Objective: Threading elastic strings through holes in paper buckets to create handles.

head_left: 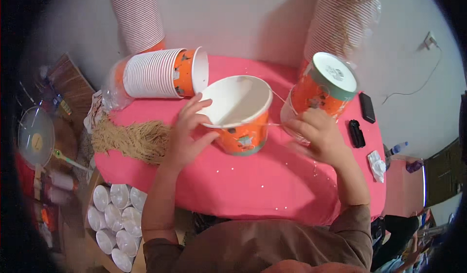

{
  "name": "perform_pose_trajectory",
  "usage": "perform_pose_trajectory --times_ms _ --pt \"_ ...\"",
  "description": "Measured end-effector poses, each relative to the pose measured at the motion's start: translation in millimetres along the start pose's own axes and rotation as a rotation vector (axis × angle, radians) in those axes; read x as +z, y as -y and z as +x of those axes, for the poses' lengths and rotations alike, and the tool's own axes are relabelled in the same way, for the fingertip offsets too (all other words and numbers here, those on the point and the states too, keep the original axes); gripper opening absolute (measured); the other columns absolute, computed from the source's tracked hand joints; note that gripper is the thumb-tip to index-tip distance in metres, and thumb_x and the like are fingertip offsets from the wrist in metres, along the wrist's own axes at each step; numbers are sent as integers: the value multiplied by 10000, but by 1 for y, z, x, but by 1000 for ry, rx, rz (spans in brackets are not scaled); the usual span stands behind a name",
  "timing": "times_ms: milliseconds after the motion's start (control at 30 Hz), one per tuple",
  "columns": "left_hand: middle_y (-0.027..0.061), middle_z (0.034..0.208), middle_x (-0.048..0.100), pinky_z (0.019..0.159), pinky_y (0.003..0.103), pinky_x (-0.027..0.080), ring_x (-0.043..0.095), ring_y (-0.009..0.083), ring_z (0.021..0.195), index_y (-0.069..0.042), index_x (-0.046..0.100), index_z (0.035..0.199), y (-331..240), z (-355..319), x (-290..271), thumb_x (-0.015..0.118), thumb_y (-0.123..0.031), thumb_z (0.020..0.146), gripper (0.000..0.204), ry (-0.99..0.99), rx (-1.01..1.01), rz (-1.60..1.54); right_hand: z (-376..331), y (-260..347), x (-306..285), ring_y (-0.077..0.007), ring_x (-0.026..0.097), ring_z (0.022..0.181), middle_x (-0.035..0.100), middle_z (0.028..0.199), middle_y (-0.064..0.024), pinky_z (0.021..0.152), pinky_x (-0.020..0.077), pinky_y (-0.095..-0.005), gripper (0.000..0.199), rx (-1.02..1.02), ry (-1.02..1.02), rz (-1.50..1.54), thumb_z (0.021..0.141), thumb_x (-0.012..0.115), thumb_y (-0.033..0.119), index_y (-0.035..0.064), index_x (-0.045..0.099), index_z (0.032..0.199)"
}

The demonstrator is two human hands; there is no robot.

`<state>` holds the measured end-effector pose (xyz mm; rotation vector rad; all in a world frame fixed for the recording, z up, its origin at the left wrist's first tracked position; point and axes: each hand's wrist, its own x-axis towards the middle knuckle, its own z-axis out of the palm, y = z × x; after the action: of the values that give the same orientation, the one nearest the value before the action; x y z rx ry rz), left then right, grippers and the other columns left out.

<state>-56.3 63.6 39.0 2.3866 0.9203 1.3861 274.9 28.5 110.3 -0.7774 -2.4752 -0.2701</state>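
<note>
An orange paper tub [242, 115] with a white inside stands tilted in the middle of the pink table [253, 185]. My left hand [188, 132] grips its left rim with thumb and fingers. A thin string [279, 98] runs across the tub's mouth toward the right. My right hand [316, 134] pinches that string at the tub's right, next to a wrapped stack of orange tubs [326, 86] lying with its green-rimmed base up.
A sideways stack of tubs [163, 72] lies at the back left, with tall wrapped stacks [138, 15] behind it and at the back right [345, 15]. A bundle of tan string [129, 139] lies at the left. A black phone [367, 107] and a dark clip [356, 133] lie right. Clear lids [116, 214] sit below.
</note>
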Motion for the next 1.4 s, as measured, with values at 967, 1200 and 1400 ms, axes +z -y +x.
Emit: perform_pose_trajectory --times_ms 967,1200,1400 --pt "-9 941 611 786 207 453 563 63 875 -4 612 1047 37 -38 86 598 -39 921 131 -70 -709 -622 8 -175 -108 -219 579 416 609 689 -93 363 536 -350 402 1202 90 305 935 495 374 6 625 1029" --pt "12 917 635 796 239 475 602 96 873 5 610 1025 31 -31 84 609 -46 907 128 -30 -751 -554 -7 -171 -78 -233 580 409 583 656 -124 346 528 -356 398 1283 172 325 965 424 355 -6 591 983" --pt "151 1046 607 801 368 509 611 304 947 0 591 1039 41 23 41 615 -5 816 225 -56 -27 570 -12 -156 -77 -216 618 513 580 660 -127 478 533 -352 448 1297 88 233 983 391 389 3 613 1041"
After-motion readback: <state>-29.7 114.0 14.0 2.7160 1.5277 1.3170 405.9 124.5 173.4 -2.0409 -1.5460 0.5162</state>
